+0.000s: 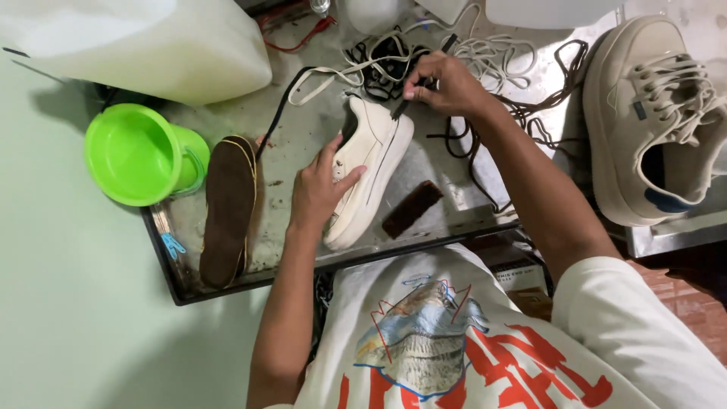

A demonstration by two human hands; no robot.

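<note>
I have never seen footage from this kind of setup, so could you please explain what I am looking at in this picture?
This is a single view from a camera worn on a person's head, looking down at their own two bare hands; no machine is involved. The left hand rests on a white low-top sneaker lying on a scuffed metal tray. The right hand holds a thin dark-handled tool at the shoe's opening. Around them lie a dark brown insole, a small brown brush block, a bright green plastic cup, tangled dark and pale laces, and a beige laced sneaker at the right.
</note>
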